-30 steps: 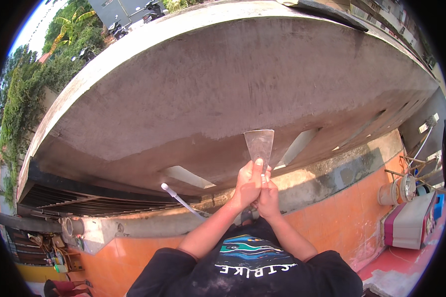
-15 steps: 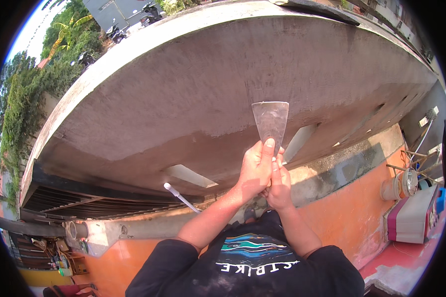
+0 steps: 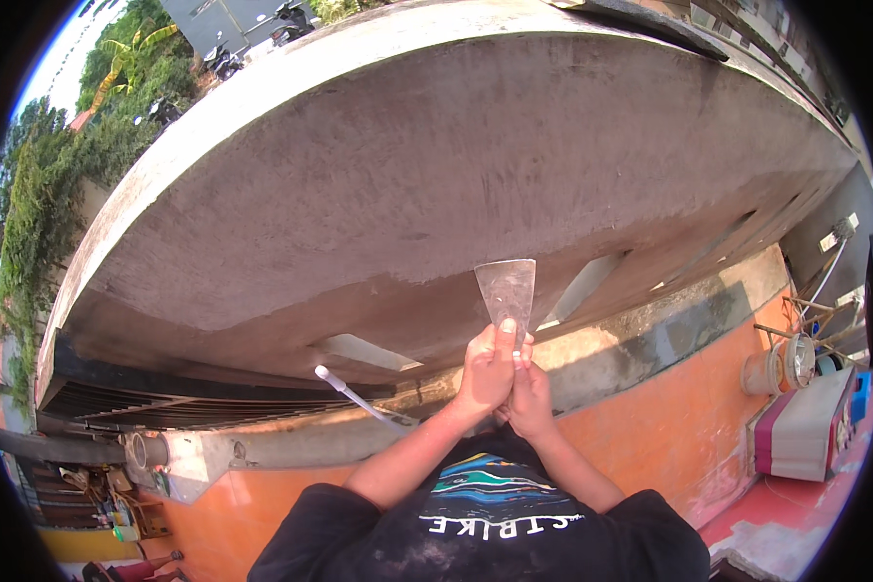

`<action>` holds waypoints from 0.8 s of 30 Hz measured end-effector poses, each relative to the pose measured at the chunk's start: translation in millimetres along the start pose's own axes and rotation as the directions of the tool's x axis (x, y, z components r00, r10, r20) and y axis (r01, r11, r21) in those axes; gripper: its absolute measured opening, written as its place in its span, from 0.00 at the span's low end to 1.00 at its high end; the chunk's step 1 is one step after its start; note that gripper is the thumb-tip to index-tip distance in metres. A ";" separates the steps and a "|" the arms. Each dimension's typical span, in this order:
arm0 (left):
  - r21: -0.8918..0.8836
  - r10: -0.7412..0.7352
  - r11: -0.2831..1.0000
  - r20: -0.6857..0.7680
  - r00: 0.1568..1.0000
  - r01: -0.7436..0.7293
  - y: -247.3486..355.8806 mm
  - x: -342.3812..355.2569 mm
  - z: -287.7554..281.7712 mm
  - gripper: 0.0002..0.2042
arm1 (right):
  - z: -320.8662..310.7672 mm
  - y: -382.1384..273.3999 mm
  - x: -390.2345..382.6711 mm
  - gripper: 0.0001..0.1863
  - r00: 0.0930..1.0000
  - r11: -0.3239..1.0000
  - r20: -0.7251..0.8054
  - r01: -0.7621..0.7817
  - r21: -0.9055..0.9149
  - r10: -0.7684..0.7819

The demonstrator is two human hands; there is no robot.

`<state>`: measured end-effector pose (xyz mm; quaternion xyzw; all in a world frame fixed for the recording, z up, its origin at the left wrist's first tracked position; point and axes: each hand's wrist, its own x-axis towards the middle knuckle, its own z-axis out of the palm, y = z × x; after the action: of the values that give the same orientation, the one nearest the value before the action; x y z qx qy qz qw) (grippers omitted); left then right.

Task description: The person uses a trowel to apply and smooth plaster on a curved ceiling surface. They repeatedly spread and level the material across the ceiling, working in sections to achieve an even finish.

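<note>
Gripping a flat-bladed scraper [image 3: 505, 288] near mid-view, both hands closed tight around its handle, no gap showing (handle mostly hidden by fingers). Wrapping the left hand [image 3: 485, 373] over from 8 o'clock, the right hand [image 3: 529, 393] from 5. Laying the left thumb up along the blade's base, probably for control of its angle; doubling the hands, probably for steadiness. Pointing the wide edge to 12 o'clock, in front of a grey plastered wall [image 3: 475, 145]; cannot tell whether touching.

Wearing a black shirt [image 3: 359, 543] at 6 o'clock, printed with coloured bands and a line of white lettering, upside down from here. Finding no readable mark on the blade.

Farther out from the hands: at 9, a white-tipped pole [image 3: 344, 385], then a dark slatted grille [image 3: 145, 398]; at 3, a bucket [image 3: 758, 375] beside a grey-and-magenta boxy object [image 3: 800, 436], too small for labels. Farthest: at 10, greenery [image 3: 44, 184]; at 11, parked motorbikes [image 3: 289, 29].
</note>
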<state>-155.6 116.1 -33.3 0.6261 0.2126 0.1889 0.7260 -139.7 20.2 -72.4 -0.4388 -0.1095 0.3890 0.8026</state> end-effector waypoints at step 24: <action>-0.109 -0.068 0.992 0.016 0.998 0.070 10.3 -3.3 7.8 0.20 | -3.6 -14.0 -4.0 0.17 1.000 0.997 0.020 0.010 -0.080 -0.008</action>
<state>-154.2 109.4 -21.9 0.5787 0.2188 0.1712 0.7668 -133.1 10.7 -62.8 -0.4665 -0.1347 0.3848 0.7849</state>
